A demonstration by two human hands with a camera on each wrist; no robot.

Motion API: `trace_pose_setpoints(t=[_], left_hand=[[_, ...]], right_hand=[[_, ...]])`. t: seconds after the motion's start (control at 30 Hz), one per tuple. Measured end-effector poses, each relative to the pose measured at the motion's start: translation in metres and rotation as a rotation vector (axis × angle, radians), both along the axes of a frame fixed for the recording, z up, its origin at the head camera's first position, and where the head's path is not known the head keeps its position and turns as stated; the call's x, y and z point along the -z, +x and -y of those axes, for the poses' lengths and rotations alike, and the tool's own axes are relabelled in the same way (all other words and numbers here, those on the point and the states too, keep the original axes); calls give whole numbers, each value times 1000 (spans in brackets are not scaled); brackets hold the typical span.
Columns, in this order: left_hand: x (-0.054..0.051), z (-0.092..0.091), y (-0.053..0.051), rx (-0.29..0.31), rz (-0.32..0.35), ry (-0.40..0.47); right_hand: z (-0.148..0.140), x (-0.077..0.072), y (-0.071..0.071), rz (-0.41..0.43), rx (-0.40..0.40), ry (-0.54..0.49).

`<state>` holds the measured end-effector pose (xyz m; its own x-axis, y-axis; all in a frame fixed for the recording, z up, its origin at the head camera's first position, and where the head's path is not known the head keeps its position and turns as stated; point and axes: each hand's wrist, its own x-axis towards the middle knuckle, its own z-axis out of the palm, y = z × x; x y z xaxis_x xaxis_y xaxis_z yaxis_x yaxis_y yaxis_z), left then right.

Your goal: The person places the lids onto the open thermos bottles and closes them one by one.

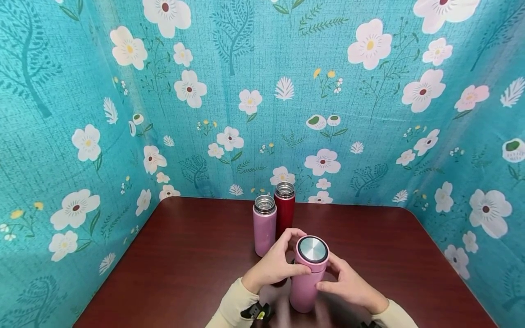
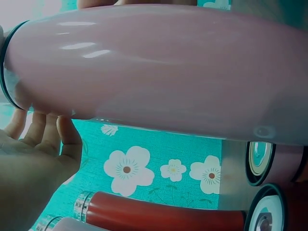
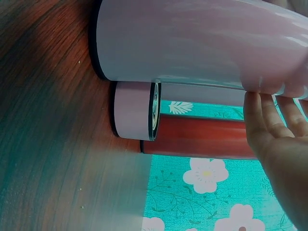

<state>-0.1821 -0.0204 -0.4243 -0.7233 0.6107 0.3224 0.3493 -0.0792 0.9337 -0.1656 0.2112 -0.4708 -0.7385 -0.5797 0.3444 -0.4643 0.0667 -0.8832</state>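
A pink thermos (image 1: 305, 289) with a silver-topped lid (image 1: 313, 249) stands upright at the near middle of the table. My left hand (image 1: 276, 264) grips it around the lid, thumb near the seam under it. On the other side my right hand (image 1: 350, 284) holds the body, thumb in front and fingers behind. Just behind stand two thermoses with bare metal mouths, a pink one (image 1: 264, 230) and a red one (image 1: 285, 209). A loose pink lid (image 3: 134, 110) and a red lid (image 2: 269, 211) lie on the table near the held thermos, mostly hidden in the head view.
The dark red-brown wooden table (image 1: 197, 255) has rounded back corners. A blue-green flowered curtain (image 1: 229, 100) surrounds it at the back and both sides.
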Motion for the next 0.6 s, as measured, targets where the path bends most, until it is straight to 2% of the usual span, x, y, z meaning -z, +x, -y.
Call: trace_pose_setpoints(t=[0.13, 0.4, 0.6], left_hand=[[0, 1, -2, 11, -1, 1], [4, 5, -7, 84, -32, 27], [6, 5, -8, 70, -30, 46]], right_hand=[[0, 0, 0, 6, 5, 6], [0, -1, 1, 16, 0, -1], [0, -2, 2, 35, 1, -8]])
